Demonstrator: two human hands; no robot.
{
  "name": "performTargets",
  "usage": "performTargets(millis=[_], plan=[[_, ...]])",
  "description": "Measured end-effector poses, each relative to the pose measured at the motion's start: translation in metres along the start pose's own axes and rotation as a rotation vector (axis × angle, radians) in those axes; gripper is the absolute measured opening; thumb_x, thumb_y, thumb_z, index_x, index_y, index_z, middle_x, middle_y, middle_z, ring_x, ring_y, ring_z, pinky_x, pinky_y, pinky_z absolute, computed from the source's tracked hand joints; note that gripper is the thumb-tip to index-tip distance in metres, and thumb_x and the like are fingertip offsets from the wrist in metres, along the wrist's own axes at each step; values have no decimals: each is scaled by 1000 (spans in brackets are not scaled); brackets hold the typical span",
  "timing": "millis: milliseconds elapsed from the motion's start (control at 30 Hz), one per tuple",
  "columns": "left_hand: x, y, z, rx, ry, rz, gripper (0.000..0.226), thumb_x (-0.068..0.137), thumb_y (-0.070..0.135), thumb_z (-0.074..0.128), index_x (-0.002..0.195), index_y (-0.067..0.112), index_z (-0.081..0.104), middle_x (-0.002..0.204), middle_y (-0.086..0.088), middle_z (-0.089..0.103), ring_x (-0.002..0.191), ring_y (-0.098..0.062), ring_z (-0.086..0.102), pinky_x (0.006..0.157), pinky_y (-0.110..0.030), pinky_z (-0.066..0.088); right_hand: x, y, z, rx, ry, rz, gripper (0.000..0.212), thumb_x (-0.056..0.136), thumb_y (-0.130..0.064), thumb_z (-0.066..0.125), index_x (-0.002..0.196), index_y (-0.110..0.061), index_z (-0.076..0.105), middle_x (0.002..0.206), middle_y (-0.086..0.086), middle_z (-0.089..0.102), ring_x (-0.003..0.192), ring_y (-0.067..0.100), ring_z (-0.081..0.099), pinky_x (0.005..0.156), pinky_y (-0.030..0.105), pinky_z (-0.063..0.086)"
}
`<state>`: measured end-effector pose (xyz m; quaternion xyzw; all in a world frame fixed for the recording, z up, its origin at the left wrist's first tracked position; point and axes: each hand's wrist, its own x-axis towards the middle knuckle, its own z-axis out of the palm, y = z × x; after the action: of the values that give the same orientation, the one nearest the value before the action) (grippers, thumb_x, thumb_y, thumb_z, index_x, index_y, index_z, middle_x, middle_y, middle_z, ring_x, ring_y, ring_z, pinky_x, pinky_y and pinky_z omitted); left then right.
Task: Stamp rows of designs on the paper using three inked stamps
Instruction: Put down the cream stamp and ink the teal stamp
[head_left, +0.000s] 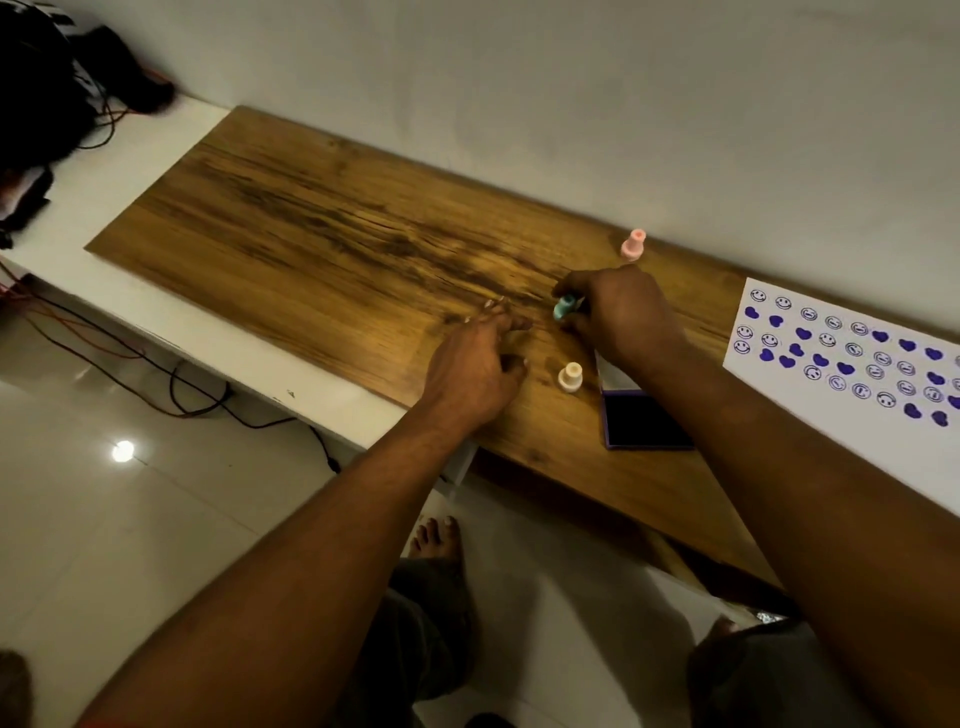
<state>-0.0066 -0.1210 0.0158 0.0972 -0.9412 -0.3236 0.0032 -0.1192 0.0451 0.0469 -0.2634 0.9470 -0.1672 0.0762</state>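
Right hand (621, 312) pinches the teal stamp (565, 307) over the worktop (322, 244); left hand (475, 364), fingers spread, lies at its eight o'clock. Stamped paper (841, 358) lies at three o'clock.

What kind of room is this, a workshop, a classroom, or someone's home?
Most likely a home, set up for a small craft. A wooden board lies on a low white bench against a plain wall, above a glossy tiled floor, with loose cables trailing and the person's bare foot showing.
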Motion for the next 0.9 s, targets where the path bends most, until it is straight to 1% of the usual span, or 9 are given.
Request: performTargets(millis=[67, 133, 267, 400, 533, 600, 667, 800, 900], plan=[[0, 1, 1, 12, 2, -10, 55, 93, 30, 77, 145, 29, 60, 167, 2, 40, 156, -18, 32, 119, -35, 32, -3, -7, -3, -29, -36, -42, 37, 93, -26, 77, 130, -26, 72, 120, 3, 76, 109, 23, 70, 91, 36, 59], [0, 2, 2, 20, -1, -19, 59, 92, 33, 78, 147, 29, 58, 167, 3, 40, 156, -18, 31, 120, -39, 34, -5, -11, -5, -51, -63, -67, 34, 91, -27, 80, 125, -27, 75, 117, 2, 77, 105, 21, 71, 90, 39, 61], [0, 2, 6, 25, 19, -6, 58, 90, 37, 80, 144, 28, 61, 166, 2, 43, 156, -18, 32, 119, -39, 34, -8, -16, -5, -53, -98, -99, 30, 89, -29, 81, 119, -28, 78, 111, -1, 78, 100, 18, 71, 84, 34, 59], [2, 3, 10, 42, 27, -17, 51, 88, 44, 80, 134, 27, 69, 166, 1, 42, 156, -20, 33, 117, -40, 36, -9, -17, -2, -14, -97, -111, 29, 89, -28, 82, 117, -27, 78, 109, -2, 78, 97, 16, 71, 81, 31, 58], [3, 5, 12, 18, 39, -27, 48, 86, 48, 80, 130, 32, 70, 166, 2, 43, 156, -21, 34, 116, -40, 38, -10, -13, -3, 109, -77, -73, 27, 85, -27, 86, 112, -25, 80, 103, -4, 79, 90, 12, 70, 74, 23, 52], [2, 7, 11, -3, 82, -17, 47, 86, 47, 81, 129, 31, 71, 163, 2, 47, 153, -20, 38, 113, -38, 39, -12, -13, -6, 159, -55, -72, 25, 84, -29, 87, 108, -25, 81, 99, -5, 79, 87, 9, 70, 70, 22, 51], [2, 11, 10, -28, 133, -5, 43, 87, 42, 82, 126, 27, 73, 161, 2, 50, 150, -19, 43, 110, -36, 41, -13, -12, -10, 204, -33, -81, 26, 82, -30, 88, 106, -24, 81, 96, -4, 79, 85, 9, 71, 73, 26, 56], [2, 15, 6, -100, 148, 42, 38, 90, 34, 82, 125, 22, 75, 157, -1, 55, 151, -17, 42, 120, -41, 40, -20, -8, -16, 277, 20, -101, 27, 84, -30, 88, 108, -20, 81, 97, -3, 80, 84, 8, 72, 78, 29, 61], [2, 20, 3, -128, 126, 51, 39, 91, 33, 81, 127, 21, 74, 158, -2, 53, 152, -17, 40, 120, -40, 39, -26, -4, -20, 308, 50, -126, 28, 85, -30, 86, 110, -19, 81, 101, -2, 80, 87, 7, 72, 81, 29, 61]])
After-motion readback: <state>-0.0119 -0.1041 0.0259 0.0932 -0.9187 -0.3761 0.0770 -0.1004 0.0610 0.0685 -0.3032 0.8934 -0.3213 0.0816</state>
